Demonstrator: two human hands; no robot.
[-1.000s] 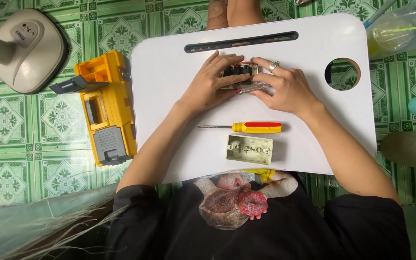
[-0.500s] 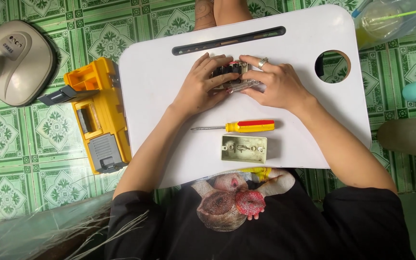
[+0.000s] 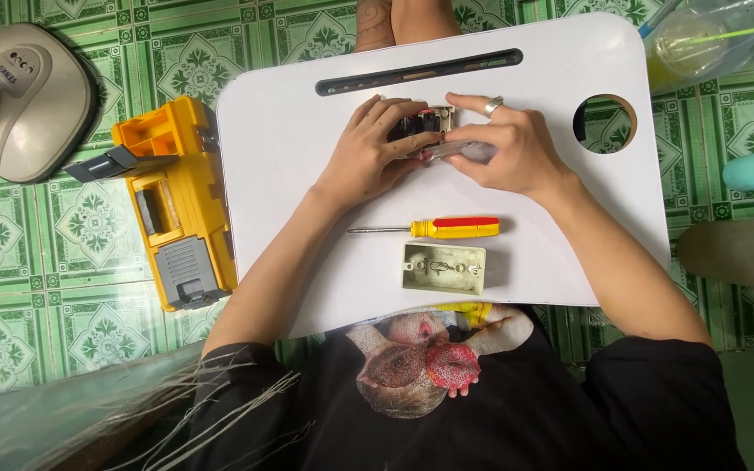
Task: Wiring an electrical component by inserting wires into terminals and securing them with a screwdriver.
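Near the far edge of the white desk (image 3: 290, 131), the left hand (image 3: 368, 157) and right hand (image 3: 512, 148) both pinch a small, hard, light switch part (image 3: 425, 126), best gripped by its sides.

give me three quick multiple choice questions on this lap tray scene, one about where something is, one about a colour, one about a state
1. Where does the screwdriver lie?
A. on the white tray, between the hands and the shallow box
B. on the tiled floor
C. inside the toolbox

2. What colours is the screwdriver handle?
A. blue and white
B. yellow and red
C. all black

3. How does the yellow toolbox stand?
A. shut and latched
B. open, upper tray showing
C. upside down

Answers: 1 A, it lies flat on the tray, nearer the person than the left hand and right hand. 2 B, yellow grip with a red end. 3 B, its compartments are exposed.
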